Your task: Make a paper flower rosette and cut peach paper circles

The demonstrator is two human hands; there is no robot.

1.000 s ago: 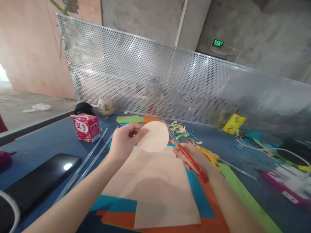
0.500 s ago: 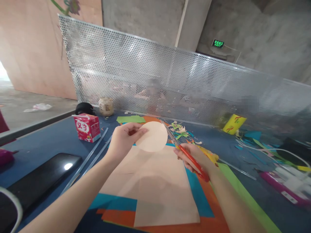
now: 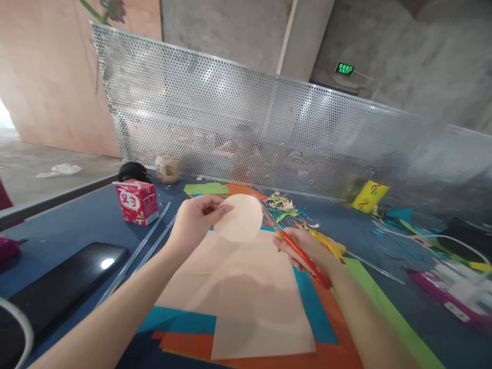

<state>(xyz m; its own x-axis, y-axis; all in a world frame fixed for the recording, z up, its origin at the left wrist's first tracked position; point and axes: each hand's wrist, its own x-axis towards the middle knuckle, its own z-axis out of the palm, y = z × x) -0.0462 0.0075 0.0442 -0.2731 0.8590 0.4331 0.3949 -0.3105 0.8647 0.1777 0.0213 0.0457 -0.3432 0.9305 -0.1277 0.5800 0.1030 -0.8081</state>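
Note:
My left hand [image 3: 198, 215] pinches a round cream paper disc [image 3: 242, 219] by its left edge. In my right hand [image 3: 302, 248] is a pair of scissors [image 3: 303, 254] with red handles, its blades pointing up and left along the right edge of the disc. Whether the blades touch the paper I cannot tell. Below both hands lie large cream sheets [image 3: 246, 292] on top of blue paper [image 3: 315, 302] and orange paper [image 3: 188, 348].
Paper scraps [image 3: 284, 205] lie behind the scissors. A red drink carton [image 3: 137, 202], a black phone [image 3: 69, 282] and clear strips [image 3: 149, 238] are at left. At right are a yellow packet [image 3: 369, 197] and a purple-white object [image 3: 449, 294]. A perforated metal screen [image 3: 230, 97] stands behind.
The paper disc has shifted very slightly left in my left hand. The scissors stay at its right edge, their tips a little further left.

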